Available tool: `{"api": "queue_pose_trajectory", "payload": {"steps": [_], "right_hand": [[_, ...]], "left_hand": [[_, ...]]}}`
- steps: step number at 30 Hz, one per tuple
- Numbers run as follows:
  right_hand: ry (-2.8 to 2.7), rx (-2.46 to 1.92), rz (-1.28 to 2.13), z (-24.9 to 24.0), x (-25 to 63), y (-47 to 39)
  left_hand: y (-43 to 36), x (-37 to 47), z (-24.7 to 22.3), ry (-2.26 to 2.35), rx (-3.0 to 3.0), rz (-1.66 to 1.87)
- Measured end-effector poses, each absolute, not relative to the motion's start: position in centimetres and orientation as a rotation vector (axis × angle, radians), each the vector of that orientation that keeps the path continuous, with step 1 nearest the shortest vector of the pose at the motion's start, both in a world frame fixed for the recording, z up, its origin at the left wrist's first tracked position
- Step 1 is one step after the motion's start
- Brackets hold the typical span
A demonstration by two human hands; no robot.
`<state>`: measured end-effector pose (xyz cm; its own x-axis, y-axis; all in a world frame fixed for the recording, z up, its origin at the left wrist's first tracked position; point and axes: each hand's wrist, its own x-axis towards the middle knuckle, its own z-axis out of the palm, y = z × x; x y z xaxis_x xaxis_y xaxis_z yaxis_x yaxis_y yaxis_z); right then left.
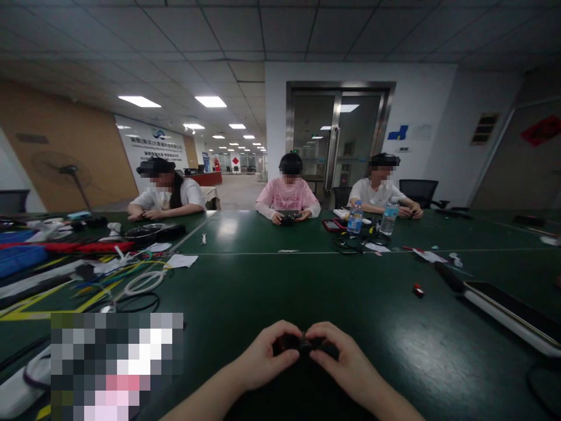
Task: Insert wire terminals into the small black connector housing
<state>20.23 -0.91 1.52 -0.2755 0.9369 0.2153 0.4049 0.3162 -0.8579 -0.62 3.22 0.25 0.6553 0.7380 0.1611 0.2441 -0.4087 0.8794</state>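
My left hand and my right hand meet low in the middle of the view, just above the green table. Between their fingertips is a small dark object, gripped by both hands. Thumbs press it from the near side and the index fingers curl over the top. Its kind cannot be made out, as the fingers cover much of it and it is dark against the shadow. Nearest to the right hand is a small red and black piece, lying apart on the table.
Cables, papers and a white power strip crowd the left. A flat device with a dark top lies at right. Bottles and a small wrench are farther off. Three people sit opposite, one in a pink shirt.
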Motion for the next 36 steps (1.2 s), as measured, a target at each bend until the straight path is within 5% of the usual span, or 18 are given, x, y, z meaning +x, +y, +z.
{"api": "queue_pose_trajectory", "payload": {"steps": [36], "right_hand": [[-1.821, -1.245, 0.894, 2.0, 19.9, -1.3]], "left_hand": [[3.3, -0.5, -0.5, 0.723, 1.868, 0.698]]}}
